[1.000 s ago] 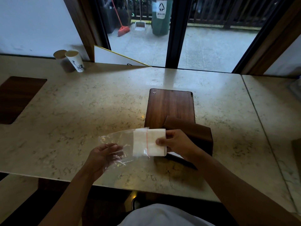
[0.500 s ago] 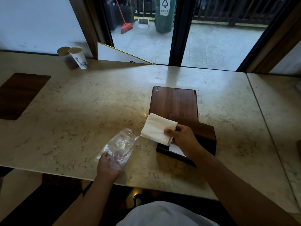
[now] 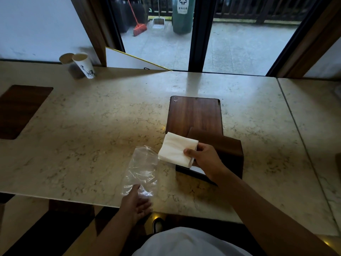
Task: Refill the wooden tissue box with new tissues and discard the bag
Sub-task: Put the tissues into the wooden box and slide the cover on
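Observation:
My right hand [image 3: 203, 159] grips a white stack of folded tissues [image 3: 177, 148] just left of the dark wooden tissue box [image 3: 228, 154], which lies on the marble counter with its open side toward me. A flat wooden lid [image 3: 193, 115] lies behind the box. The empty clear plastic bag [image 3: 143, 169] hangs up from my left hand [image 3: 136, 202], which pinches its lower end at the counter's front edge. A white strip shows inside the box under my right wrist.
Two paper cups [image 3: 81, 64] stand at the back left of the counter [image 3: 92, 126]. A dark wooden inlay [image 3: 20, 109] sits at the far left. Beyond the glass door, a green bin [image 3: 182, 13], a broom and a dustpan stand on the terrace.
The tissue stack has come out of the bag and moved right toward the box in my right hand. My left hand has drawn the empty bag back to the counter's front edge.

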